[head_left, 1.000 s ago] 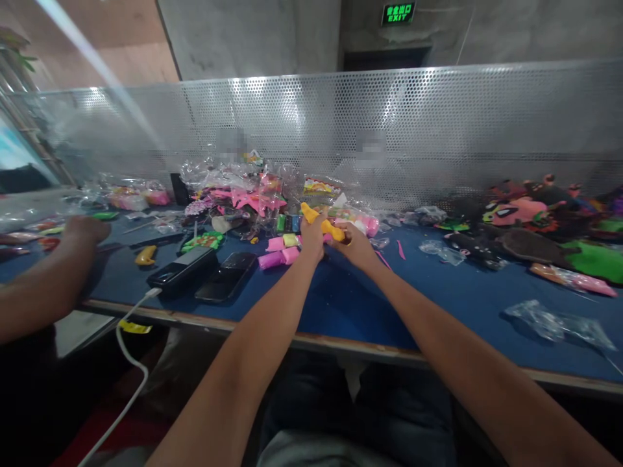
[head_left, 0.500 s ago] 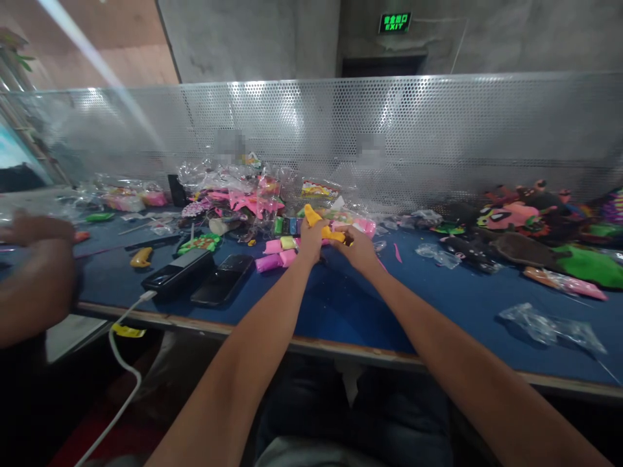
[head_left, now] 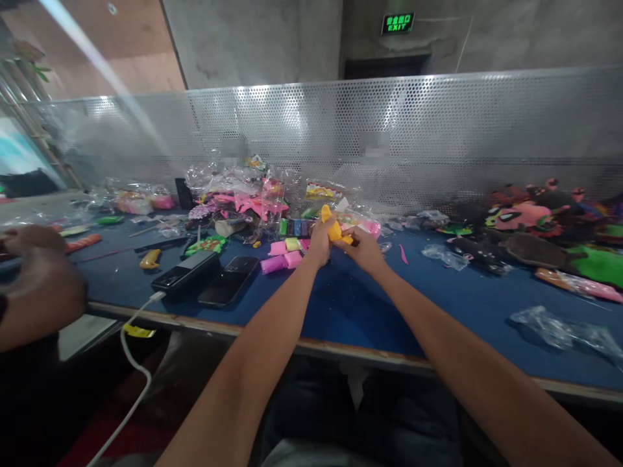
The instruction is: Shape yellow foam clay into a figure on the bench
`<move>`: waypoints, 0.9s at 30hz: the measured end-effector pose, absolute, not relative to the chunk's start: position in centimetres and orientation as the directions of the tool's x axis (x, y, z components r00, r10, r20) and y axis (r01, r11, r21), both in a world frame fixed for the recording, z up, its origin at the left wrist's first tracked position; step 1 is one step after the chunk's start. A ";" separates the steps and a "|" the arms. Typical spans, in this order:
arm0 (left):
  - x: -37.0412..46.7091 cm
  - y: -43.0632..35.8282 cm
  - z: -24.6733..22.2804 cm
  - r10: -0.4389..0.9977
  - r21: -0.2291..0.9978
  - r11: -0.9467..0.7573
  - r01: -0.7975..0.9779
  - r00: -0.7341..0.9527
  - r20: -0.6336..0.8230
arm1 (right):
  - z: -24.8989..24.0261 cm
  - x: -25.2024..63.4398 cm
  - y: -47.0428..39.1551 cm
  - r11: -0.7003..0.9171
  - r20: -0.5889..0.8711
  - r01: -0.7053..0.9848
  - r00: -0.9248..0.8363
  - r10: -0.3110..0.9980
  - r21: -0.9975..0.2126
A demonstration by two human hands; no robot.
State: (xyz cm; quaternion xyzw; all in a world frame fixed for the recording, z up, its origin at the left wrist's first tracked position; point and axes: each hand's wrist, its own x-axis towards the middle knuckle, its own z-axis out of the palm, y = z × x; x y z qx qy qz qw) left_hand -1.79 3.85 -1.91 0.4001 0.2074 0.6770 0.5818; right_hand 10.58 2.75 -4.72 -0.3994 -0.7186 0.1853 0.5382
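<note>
A lump of yellow modelling clay (head_left: 332,224) is held between my two hands above the blue table. My left hand (head_left: 320,242) is closed around its left side, and the clay sticks up past the fingers. My right hand (head_left: 364,248) pinches the lower right end of the same clay. Just left of my hands lie small soft packs of clay: a purple pack (head_left: 274,264), a pink pack (head_left: 293,259) and several in other colours. Behind the hands is a clear bag (head_left: 324,190) with a yellow and red label.
A black phone (head_left: 228,280) and a dark device with a white cable (head_left: 193,271) lie to the left. Another person's hand (head_left: 36,243) is at far left. Clear wrappers (head_left: 559,327) and clay figures (head_left: 523,220) lie right. A perforated metal screen (head_left: 311,123) borders the back.
The yellow clay, stretched between my hands before, is now more bunched up and held more upright. My view has shifted slightly. The other person's hand at far left has moved lower.
</note>
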 end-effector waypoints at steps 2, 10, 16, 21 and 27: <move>-2.1 3.9 -1.8 0.965 0.740 -0.235 -0.630 -0.059 0.256 | -4.5 10.5 2.6 0.610 0.607 0.332 -0.127 0.784 -0.719; -2.8 3.5 -1.4 0.980 0.742 -0.195 -0.641 -0.093 0.178 | -4.5 10.0 2.3 0.571 0.542 0.277 -0.181 0.821 -0.773; -2.2 3.9 -1.8 0.976 0.752 -0.196 -0.630 -0.052 0.211 | -4.5 10.0 2.5 0.553 0.539 0.340 -0.145 0.830 -0.760; -1.8 3.5 -1.9 0.972 0.793 -0.196 -0.577 -0.009 0.234 | -4.6 10.0 2.7 0.564 0.556 0.288 -0.119 0.823 -0.774; -1.7 3.9 -1.9 0.984 0.760 -0.164 -0.629 -0.055 0.167 | -4.5 9.9 2.6 0.596 0.587 0.307 -0.130 0.799 -0.742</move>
